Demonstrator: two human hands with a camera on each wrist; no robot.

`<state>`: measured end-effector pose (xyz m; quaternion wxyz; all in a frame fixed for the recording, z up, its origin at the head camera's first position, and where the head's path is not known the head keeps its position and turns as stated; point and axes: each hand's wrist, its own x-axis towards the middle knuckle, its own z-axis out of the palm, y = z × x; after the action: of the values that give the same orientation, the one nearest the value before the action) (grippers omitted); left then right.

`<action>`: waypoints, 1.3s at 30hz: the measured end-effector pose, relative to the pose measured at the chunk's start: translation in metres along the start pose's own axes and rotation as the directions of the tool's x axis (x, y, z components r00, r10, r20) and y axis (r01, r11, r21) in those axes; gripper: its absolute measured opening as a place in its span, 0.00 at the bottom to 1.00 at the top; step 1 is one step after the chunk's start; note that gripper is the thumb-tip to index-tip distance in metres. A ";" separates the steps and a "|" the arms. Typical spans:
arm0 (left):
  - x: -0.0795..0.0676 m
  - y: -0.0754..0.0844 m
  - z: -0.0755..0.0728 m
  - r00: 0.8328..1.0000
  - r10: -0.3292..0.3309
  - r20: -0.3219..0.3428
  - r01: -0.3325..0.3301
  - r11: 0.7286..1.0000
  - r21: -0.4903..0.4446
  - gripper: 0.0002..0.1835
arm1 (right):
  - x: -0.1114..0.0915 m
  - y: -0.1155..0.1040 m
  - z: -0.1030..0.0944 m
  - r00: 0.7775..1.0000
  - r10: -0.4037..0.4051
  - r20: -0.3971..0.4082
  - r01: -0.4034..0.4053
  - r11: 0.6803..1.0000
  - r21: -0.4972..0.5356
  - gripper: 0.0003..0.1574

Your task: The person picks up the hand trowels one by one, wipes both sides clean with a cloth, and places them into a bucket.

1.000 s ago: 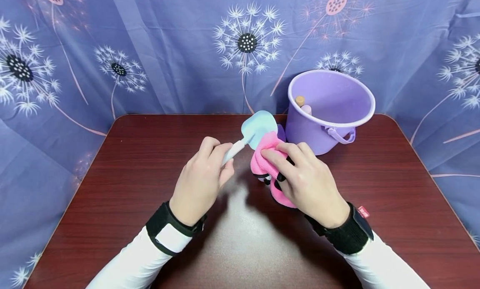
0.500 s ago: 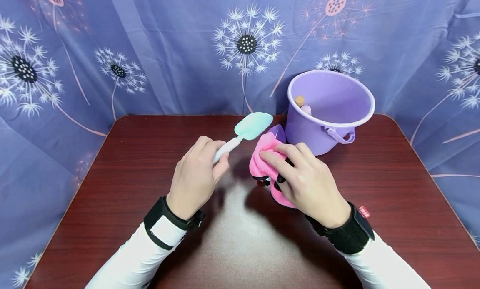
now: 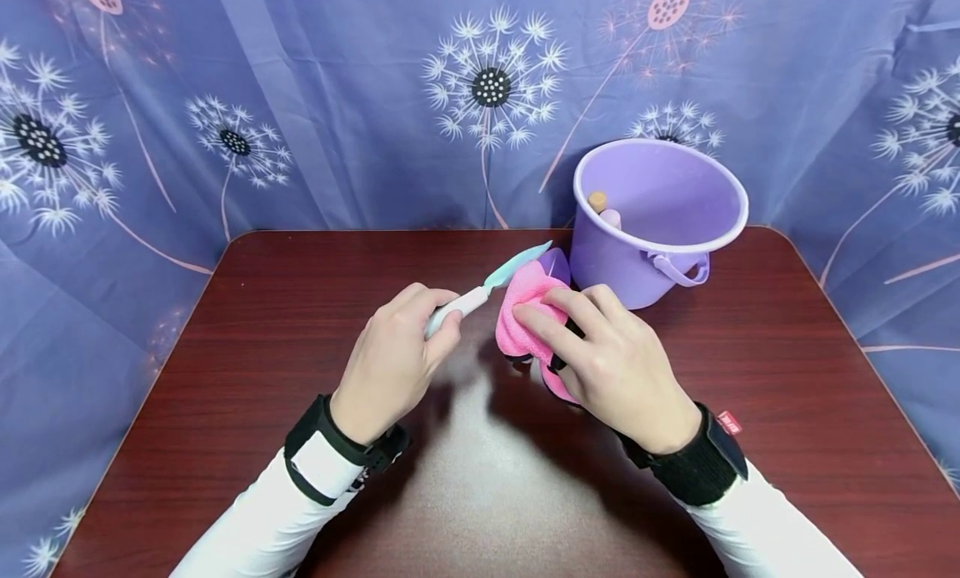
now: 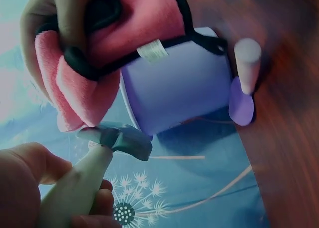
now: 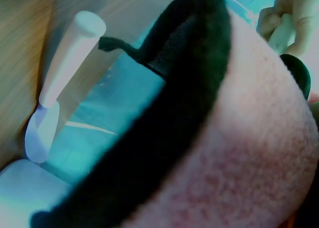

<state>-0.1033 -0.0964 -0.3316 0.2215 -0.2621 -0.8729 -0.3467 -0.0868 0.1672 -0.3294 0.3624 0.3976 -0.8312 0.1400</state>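
My left hand point(image 3: 390, 357) grips the white handle of a small garden trowel point(image 3: 459, 307), its pale blue blade pointing up and right. The blade is turned nearly edge-on in the head view. Its tip lies by the upper edge of a pink cloth point(image 3: 521, 315) with black edging. In the left wrist view the blade point(image 4: 132, 140) meets a fold of the cloth point(image 4: 144, 13); whether it presses there I cannot tell. My right hand point(image 3: 618, 365) pinches the bunched cloth between thumb and fingers. The cloth's lower part is partly hidden under this hand.
A purple bucket point(image 3: 618, 269) stands at the back right, with two handle ends point(image 3: 597, 201) showing inside. Beside it on the table point(image 3: 300, 311) lies a purple trowel point(image 4: 242, 106) with a pale handle, mostly covered by the cloth in the head view.
The blue trowel first moved left, away from the cloth, then came back right to it. Its blade has turned from face-up to edge-on. My right hand and the cloth have barely moved.
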 end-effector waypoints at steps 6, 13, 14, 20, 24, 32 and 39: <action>0.000 0.004 -0.003 0.996 -0.039 0.076 0.045 0.996 -0.083 0.07 | 0.003 0.002 0.001 0.999 -0.034 -0.014 0.033 0.998 -0.054 0.32; 0.001 0.009 -0.005 0.988 -0.038 0.153 0.059 0.989 -0.135 0.05 | 0.002 0.003 0.000 1.000 -0.010 -0.029 0.008 0.998 -0.067 0.33; 0.001 0.009 -0.005 0.987 -0.034 0.156 0.056 0.989 -0.137 0.05 | 0.001 0.004 -0.001 0.999 -0.001 -0.037 -0.001 0.998 -0.068 0.33; 0.000 0.011 -0.006 0.988 -0.013 0.153 0.036 0.988 -0.147 0.05 | 0.001 0.005 -0.003 0.993 0.063 -0.096 -0.070 0.995 -0.074 0.29; 0.001 0.011 -0.007 0.990 0.000 0.142 0.022 0.988 -0.153 0.05 | 0.003 0.008 -0.005 0.987 0.093 -0.131 -0.103 0.992 -0.071 0.29; 0.000 0.011 -0.009 0.989 -0.001 0.145 0.026 0.985 -0.172 0.05 | -0.001 0.016 -0.006 0.976 0.150 -0.159 -0.164 0.984 -0.073 0.30; -0.001 0.012 -0.010 0.988 -0.011 0.154 0.040 0.982 -0.186 0.05 | -0.006 0.025 -0.006 0.969 0.191 -0.158 -0.205 0.976 -0.077 0.31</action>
<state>-0.0934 -0.0961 -0.3199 0.1237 -0.2965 -0.8537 -0.4097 -0.1002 0.1897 -0.3278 0.4258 0.2837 -0.8429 0.1664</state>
